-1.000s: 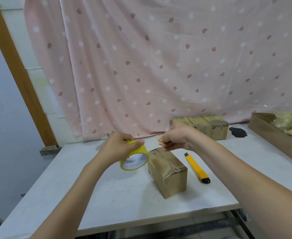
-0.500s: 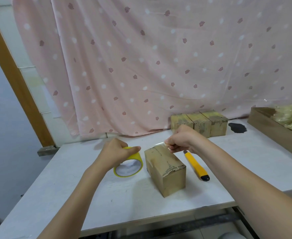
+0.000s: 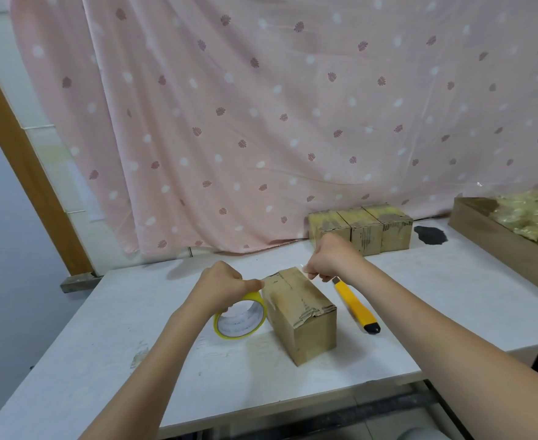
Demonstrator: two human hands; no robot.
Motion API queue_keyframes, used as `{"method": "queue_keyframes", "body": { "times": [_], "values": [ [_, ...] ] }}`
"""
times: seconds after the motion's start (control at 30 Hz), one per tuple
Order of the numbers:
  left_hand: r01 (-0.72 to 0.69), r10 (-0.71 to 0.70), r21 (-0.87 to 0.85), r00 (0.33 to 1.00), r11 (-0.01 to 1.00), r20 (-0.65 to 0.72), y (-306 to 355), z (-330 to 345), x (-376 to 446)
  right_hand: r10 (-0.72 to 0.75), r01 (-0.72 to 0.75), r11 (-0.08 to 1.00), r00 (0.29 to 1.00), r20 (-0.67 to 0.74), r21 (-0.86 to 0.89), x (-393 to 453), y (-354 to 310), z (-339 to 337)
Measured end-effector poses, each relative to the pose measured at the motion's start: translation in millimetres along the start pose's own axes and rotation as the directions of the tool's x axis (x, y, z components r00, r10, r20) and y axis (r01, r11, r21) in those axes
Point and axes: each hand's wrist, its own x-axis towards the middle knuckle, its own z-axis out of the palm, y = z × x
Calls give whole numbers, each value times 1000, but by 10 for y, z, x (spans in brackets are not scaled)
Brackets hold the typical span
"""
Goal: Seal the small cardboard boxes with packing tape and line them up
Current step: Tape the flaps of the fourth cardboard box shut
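between both hands [image 3: 223,285] [image 3: 331,260] sits the cardboard box [image 3: 299,312].

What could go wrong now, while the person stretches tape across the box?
1. The strip pinched by the right hand may fold onto itself before reaching the cardboard box.
2. The tape roll, held by the left hand, sits beside the box; the strip may land crooked.
3. The utility knife lies near the right forearm.

Bare white tabletop [image 3: 102,338] lies open left of the left hand's fingers [image 3: 248,284]. Just right of the right hand's fingers [image 3: 317,274] a yellow utility knife [image 3: 356,308] lies; beyond them, three taped brown cardboard boxes [image 3: 361,231] block the back edge.
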Motion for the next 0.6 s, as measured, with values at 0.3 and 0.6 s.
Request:
{"method": "queue_keyframes", "body": {
  "times": [0.3, 0.6],
  "values": [
    [64, -67, 53, 996, 997, 53, 79, 10, 23, -2, -2, 997, 999, -44, -79, 44, 17, 18],
    [83, -86, 37, 993, 996, 76, 43, -19, 35, 14, -13, 997, 1000, 19, -81, 43, -54, 14]
  ]
}}
